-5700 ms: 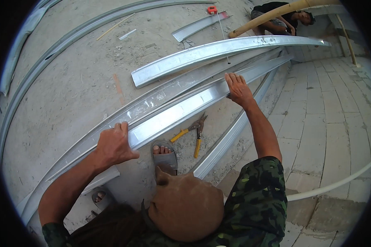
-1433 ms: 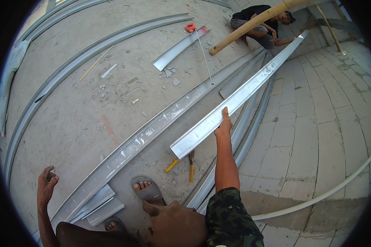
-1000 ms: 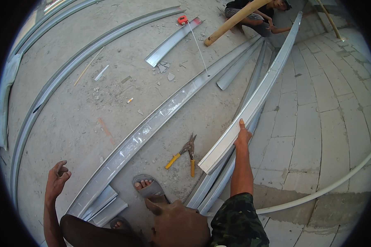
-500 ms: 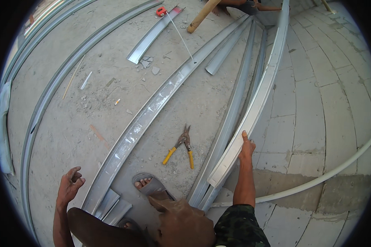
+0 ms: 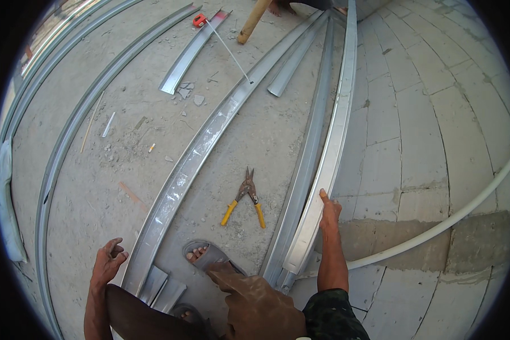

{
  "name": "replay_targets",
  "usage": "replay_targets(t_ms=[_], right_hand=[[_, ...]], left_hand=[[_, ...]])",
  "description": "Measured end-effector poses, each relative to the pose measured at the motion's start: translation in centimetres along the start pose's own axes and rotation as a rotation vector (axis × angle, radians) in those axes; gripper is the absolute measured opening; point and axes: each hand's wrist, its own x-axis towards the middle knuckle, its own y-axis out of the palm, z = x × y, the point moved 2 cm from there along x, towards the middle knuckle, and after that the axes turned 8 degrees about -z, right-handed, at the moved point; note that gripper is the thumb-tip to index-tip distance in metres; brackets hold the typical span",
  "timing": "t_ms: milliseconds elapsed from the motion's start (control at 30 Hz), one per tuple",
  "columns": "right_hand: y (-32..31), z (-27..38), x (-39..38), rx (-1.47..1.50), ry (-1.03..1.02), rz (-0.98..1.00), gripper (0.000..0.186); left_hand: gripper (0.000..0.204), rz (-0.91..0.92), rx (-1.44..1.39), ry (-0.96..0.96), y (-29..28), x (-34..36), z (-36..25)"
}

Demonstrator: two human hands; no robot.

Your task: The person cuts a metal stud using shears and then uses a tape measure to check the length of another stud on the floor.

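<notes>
My right hand (image 5: 330, 209) grips the side of a bright silver metal channel (image 5: 335, 146), thumb on top, over another channel (image 5: 300, 192) lying beside it. My left hand (image 5: 109, 262) hangs over the concrete floor left of a long dull channel (image 5: 178, 184), empty, its fingers loosely curled and apart. Between the long channels lie tin snips (image 5: 246, 190) with yellow handles, their handles spread, just beyond my sandalled foot (image 5: 209, 254).
A co-worker (image 5: 289, 7) is partly visible at the top beside a bamboo pole (image 5: 253, 21). A red tape measure (image 5: 199, 20), rubble (image 5: 185, 90) and curved channels (image 5: 90, 96) lie on the left. A white pipe (image 5: 419, 243) crosses the block surface (image 5: 413, 141) on the right.
The channel has gone from being held two-handed across me to lying more lengthwise at the right, with only my right hand on it. My left hand has let go and moved left.
</notes>
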Motion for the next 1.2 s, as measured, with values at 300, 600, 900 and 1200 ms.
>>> replay_targets(t_ms=[300, 600, 900, 1200], right_hand=[[0.8, 0.1, 0.0, -0.029, 0.076, -0.07, 0.071], [1.3, -1.5, 0.2, -0.016, 0.097, 0.018, 0.072], [0.5, -3.6, -1.2, 0.002, 0.176, -0.007, 0.059], [-0.2, -5.8, -2.7, -0.102, 0.108, -0.063, 0.07]], left_hand=[[0.053, -0.012, 0.057, 0.039, -0.4, 0.6, 1.2], [0.053, 0.027, 0.097, 0.056, 1.0, 1.8, 0.6], [0.053, 0.029, 0.121, 0.037, 1.0, 1.6, 0.2], [0.052, 0.048, 0.093, 0.014, 1.3, 1.9, 0.0]])
